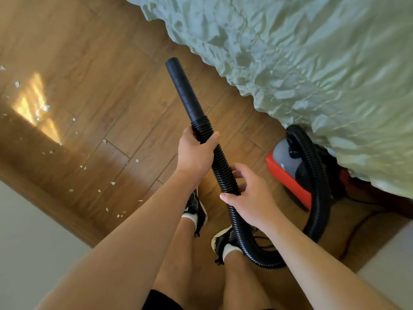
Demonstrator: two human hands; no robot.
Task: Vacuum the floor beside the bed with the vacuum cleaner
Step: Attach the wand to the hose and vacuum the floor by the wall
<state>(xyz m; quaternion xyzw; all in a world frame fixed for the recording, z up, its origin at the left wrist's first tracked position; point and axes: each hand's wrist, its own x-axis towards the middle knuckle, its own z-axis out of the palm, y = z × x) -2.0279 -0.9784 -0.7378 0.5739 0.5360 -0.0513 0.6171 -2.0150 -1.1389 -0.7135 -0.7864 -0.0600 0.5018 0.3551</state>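
A black ribbed vacuum hose (pixel 224 170) ends in a smooth black nozzle tube (pixel 182 88) that points away from me over the wooden floor (pixel 107 90). My left hand (pixel 195 151) grips the hose just below the nozzle. Lower on the hose, my right hand (pixel 250 195) holds it with curled fingers. The hose loops down past my feet and up to a red and grey vacuum cleaner (pixel 290 173), which stands on the floor half under the bed's edge. Several white scraps (pixel 112 183) lie scattered on the floor to the left.
A bed with a crumpled pale green cover (pixel 301 63) fills the upper right. A pale wall (pixel 26 238) with a wooden skirting board runs along the lower left. My two feet in black shoes (pixel 196 209) stand below the hose. A cord (pixel 357 222) trails behind the vacuum.
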